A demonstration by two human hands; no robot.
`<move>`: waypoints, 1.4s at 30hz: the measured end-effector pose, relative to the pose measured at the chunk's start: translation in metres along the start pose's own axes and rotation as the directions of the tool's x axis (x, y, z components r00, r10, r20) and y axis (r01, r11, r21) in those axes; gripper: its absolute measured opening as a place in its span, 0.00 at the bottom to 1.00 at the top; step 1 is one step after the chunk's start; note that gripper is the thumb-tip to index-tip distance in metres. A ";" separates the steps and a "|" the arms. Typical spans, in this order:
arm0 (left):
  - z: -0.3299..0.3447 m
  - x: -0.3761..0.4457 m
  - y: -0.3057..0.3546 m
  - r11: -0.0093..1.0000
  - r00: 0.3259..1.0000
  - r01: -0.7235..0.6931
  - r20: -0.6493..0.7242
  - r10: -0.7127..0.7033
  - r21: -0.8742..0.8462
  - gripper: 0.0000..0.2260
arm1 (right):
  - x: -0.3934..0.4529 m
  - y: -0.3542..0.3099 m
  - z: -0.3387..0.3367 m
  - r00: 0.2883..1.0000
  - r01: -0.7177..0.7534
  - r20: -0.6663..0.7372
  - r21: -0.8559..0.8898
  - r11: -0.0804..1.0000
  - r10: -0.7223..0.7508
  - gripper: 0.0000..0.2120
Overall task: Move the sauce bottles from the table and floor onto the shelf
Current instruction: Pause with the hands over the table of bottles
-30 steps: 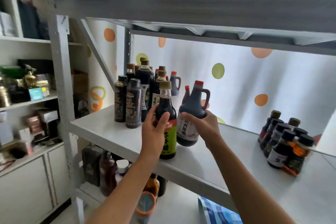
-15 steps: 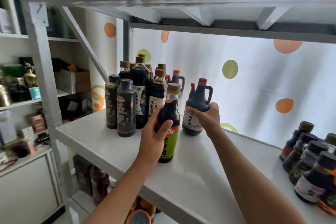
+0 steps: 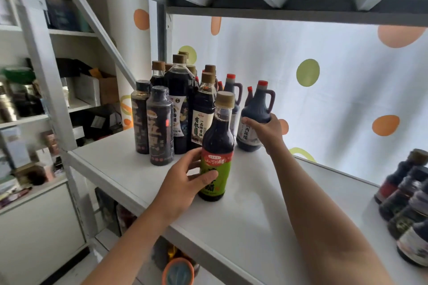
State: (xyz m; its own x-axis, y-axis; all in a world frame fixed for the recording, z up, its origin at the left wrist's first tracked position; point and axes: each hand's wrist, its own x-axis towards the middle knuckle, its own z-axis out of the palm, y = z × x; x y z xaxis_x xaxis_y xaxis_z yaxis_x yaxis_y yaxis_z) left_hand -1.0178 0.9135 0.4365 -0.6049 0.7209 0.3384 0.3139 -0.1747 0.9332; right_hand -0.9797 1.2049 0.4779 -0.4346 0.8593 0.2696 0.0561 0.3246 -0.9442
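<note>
With both bottles upright on the shelf (image 3: 266, 210), the left hand (image 3: 183, 183) fingers wrapping the green-label bottle (image 3: 216, 152) at centre frame and the right hand (image 3: 266, 131) fingers curled around the jug (image 3: 256, 122) behind it, slide each gently against the cluster (image 3: 176, 109) before letting go.

Bright, soft daylight glows through the dotted curtain (image 3: 335, 90) behind the shelf (image 3: 254, 227), backlighting the dark bottles (image 3: 183, 99). Faint shadows fall forward (towards the camera). Left edge blurs and smears; uprights bow with wide-angle distortion.
</note>
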 end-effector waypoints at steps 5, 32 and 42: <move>-0.003 -0.002 -0.006 0.995 0.997 0.071 -0.007 -0.071 0.066 0.26 | 0.002 -0.001 -0.004 0.995 -0.027 0.097 -0.031 0.999 0.030 0.39; 0.025 0.050 -0.009 0.975 0.995 0.083 0.031 -0.091 0.206 0.14 | -0.144 -0.024 -0.011 0.979 0.110 0.196 -0.323 0.940 -0.047 0.13; 0.024 0.061 -0.030 0.900 1.000 0.003 0.006 -0.006 0.435 0.19 | -0.099 -0.017 0.021 0.991 0.107 0.106 -0.327 0.939 -0.077 0.09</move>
State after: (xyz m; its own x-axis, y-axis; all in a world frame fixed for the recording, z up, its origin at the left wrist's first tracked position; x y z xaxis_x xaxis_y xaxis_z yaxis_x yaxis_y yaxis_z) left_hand -1.0467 0.9784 0.4264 -0.6028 0.7257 0.3318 0.5993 0.1372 0.7887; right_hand -0.9566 1.1055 0.4635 -0.5302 0.7854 0.3196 0.2999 0.5262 -0.7957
